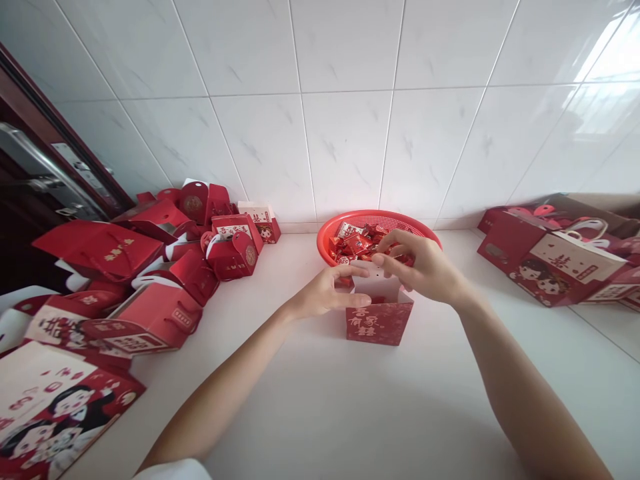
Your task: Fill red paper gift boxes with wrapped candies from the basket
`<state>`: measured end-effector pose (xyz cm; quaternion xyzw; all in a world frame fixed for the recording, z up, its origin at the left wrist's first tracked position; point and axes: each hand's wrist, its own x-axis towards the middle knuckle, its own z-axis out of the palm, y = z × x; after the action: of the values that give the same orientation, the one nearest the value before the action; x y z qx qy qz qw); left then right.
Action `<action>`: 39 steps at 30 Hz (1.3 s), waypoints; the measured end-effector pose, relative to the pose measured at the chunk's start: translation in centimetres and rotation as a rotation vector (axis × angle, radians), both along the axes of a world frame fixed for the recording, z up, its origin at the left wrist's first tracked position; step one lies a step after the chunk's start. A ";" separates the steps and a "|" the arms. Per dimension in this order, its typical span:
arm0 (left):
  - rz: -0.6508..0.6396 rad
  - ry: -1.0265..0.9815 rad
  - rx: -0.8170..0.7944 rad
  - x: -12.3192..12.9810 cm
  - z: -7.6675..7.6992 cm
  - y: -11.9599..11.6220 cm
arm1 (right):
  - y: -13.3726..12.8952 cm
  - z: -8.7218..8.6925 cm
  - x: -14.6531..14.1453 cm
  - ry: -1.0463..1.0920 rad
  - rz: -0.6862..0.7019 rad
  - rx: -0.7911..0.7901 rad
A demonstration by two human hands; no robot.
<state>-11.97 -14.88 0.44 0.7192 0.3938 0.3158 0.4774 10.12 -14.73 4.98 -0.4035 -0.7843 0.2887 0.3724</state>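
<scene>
A small red box (379, 325) with pale lettering stands upright on the white surface, its top open and its inside partly visible. My left hand (333, 291) is at the box's left side, thumb over the front rim and fingers at the back edge. Above the box's back right corner is my right hand (417, 267), its fingers bent and thumb near the back flap; whether it grips the flap is unclear. Right behind the box sits a red plastic basket (327, 230) holding several red wrapped candies (357, 244), partly hidden by my hands.
Many red gift boxes (163, 313) are heaped at the left, beside a dark door frame with a metal handle (45, 167). More red boxes (555, 263) stand at the right. A white tiled wall (345, 147) rises behind the basket.
</scene>
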 end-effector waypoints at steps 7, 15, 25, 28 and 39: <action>-0.017 -0.030 0.035 0.2 0.1 -0.1 | 0.9 -0.5 0.3 0.337 0.172 -0.431; -0.038 -0.010 0.001 0.0 0.0 0.1 | 0.5 -0.3 -0.4 0.108 0.163 -0.041; -0.021 -0.001 -0.023 -0.1 0.1 0.0 | -0.2 0.8 1.6 -0.165 0.138 0.190; 0.024 0.025 -0.043 -0.1 -0.1 0.0 | -0.2 1.2 2.7 -0.032 -0.033 0.220; 0.131 -0.054 0.384 1.1 -3.3 0.4 | -0.2 -7.1 3.1 0.176 -0.014 0.003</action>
<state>-10.87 -14.50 -2.83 0.7612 0.3591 0.4347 0.3204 13.23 -14.96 -2.17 -0.3815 -0.7460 0.3195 0.4426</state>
